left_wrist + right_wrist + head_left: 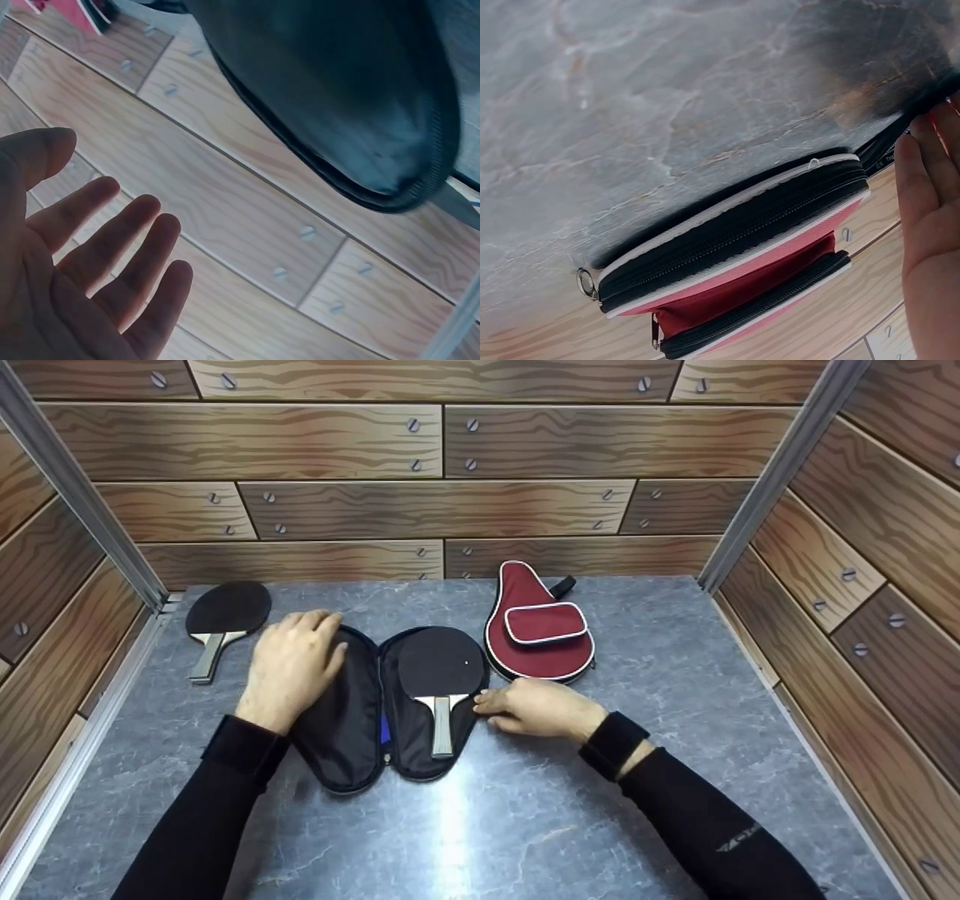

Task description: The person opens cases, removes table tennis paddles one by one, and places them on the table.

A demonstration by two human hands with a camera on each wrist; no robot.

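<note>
An unzipped black paddle case point(341, 735) lies spread on the grey table. In its right half rests a table tennis paddle point(442, 664), black face up, handle toward me. My left hand point(291, 664) is over the outer edge of the left flap; in the left wrist view its loosely bent fingers point(142, 262) appear apart from the black flap point(330, 90). My right hand point(544, 707) rests at the case's right edge beside the paddle, fingertips touching or nearly touching it. The right wrist view shows these fingers point(919, 180) fairly straight, their tips partly cut off.
Another black paddle point(229, 609) lies at the back left. A red paddle case point(536, 656) with white piping and a front pocket sits zipped just beyond my right hand. Wood-patterned walls point(345, 510) enclose the table on the back and both sides.
</note>
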